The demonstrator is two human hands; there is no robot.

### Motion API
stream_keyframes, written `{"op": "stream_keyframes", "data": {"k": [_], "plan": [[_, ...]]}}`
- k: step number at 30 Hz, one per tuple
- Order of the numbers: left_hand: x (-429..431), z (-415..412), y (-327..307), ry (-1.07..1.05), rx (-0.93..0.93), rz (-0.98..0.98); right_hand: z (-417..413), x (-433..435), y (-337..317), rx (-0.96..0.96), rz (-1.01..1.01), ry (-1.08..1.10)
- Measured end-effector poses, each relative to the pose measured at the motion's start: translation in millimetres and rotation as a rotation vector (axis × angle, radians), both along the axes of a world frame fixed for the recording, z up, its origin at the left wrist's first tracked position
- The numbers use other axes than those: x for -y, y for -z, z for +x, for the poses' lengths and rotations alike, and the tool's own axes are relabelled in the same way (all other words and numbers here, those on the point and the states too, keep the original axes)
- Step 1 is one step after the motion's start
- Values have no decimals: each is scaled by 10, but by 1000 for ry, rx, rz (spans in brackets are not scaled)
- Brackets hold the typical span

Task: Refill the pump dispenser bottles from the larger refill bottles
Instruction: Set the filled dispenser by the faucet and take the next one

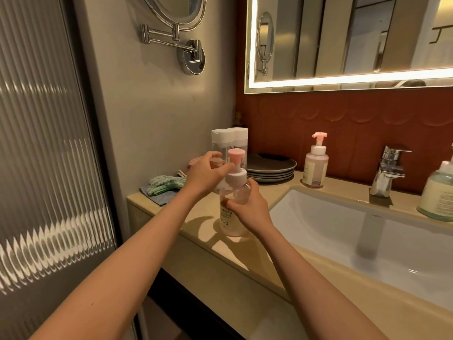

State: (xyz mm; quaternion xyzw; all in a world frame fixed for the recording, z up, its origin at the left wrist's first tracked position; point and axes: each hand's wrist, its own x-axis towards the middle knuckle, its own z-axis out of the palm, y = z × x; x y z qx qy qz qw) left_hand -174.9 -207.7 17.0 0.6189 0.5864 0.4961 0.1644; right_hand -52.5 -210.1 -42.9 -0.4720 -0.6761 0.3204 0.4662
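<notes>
- Two grips meet on one pump bottle (231, 222) — it stands upright on the counter (235, 256), just left of the sink (343, 236).
- Right grip (247, 209) is wrapped round its clear body.
- Left grip (206, 176) pinches the white collar under the pink pump head.
- Two white-capped refill bottles (221, 143) stand just behind it, by the wall.
- A second pump bottle (315, 165) stands behind the sink, near the plates (270, 165).

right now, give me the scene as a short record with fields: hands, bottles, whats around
left hand: grips the pump collar of the held pump bottle
right hand: grips its body
held pump bottle: upright, pump on
refill bottles: two, white caps on, behind it by the wall
second pump bottle: on the counter beside the sink
also: plates, cloths, faucet
</notes>
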Motion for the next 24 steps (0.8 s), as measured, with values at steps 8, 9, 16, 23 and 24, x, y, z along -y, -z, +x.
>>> {"op": "stream_keyframes", "data": {"k": [8, 9, 16, 23, 24], "plan": [[30, -10, -70, -156, 26, 83, 18, -23, 3, 34, -4, 14], [18, 1, -62, -107, -17, 56, 20, -25, 5, 37, -4, 16], [-50, 40, 12, -55, -49, 1, 27, -30, -23, 43, -29, 16], [-88, 68, 49, 55, -117, -72, 27, -29, -29, 48, -46, 20], [-101, 88, 49, 57, -118, -53, 29, -27, -33, 49, -50, 16]]}}
